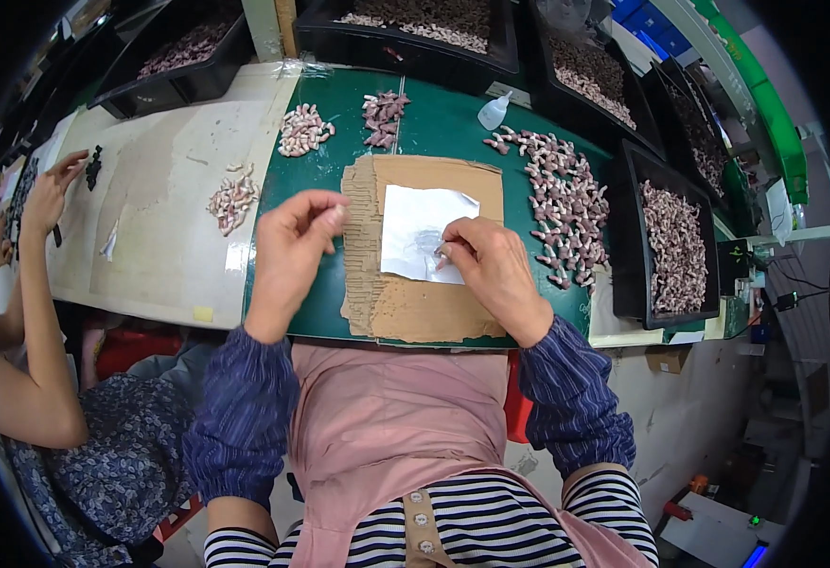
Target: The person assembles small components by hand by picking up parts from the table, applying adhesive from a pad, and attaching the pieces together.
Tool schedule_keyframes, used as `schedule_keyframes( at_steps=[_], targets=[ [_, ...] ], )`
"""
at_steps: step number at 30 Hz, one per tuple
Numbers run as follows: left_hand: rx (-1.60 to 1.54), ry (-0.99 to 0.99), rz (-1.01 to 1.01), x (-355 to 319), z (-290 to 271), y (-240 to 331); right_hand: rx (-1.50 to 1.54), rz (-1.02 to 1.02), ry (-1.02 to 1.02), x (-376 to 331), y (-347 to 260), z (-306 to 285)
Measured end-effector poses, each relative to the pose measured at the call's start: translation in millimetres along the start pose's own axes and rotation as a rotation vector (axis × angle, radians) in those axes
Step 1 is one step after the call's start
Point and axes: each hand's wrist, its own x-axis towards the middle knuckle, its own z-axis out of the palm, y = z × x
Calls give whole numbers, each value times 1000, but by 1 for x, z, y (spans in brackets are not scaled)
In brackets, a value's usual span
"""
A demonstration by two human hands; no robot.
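Observation:
My left hand (292, 248) is raised beside the left edge of a corrugated cardboard sheet (443, 317), its thumb and forefinger pinching a small pale piece (339, 214). Over a white paper sheet (406, 213) on the cardboard, my right hand (500, 270) pinches a small mauve piece (443, 257) near a greyish smear (423, 239) on the paper. Right of the cardboard lie many two-toned mauve-and-white pieces (562, 204), spread in loose rows. Beyond it are a heap of pale pieces (305, 130) and a heap of mauve pieces (384, 117).
A white squeeze bottle (494, 112) stands at the back of the green tabletop (339, 85). Black bins (628, 227) of small pieces line the far and right sides. Another pale heap (233, 200) lies leftward. At far left, a co-worker's hand (51, 194) is beside small black pieces (94, 168).

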Motion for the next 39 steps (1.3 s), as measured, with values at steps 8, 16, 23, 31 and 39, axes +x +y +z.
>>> schedule_keyframes(
  at_steps=[8, 16, 23, 31, 39],
  targets=[
    [-390, 2, -98, -58, 16, -1, -179, -113, -43, 23, 0, 5],
    [-552, 14, -175, -75, 27, -10, -243, -111, -81, 28, -3, 5],
    [-482, 35, -130, -80, 36, -18, -207, -107, -116, 18, -14, -1],
    [-448, 67, -94, -81, 47, -15, 472, 97, 14, -27, -50, 7],
    [-294, 98, 37, -88, 59, -11, 508, 97, 26, -38, -52, 11]
  ],
)
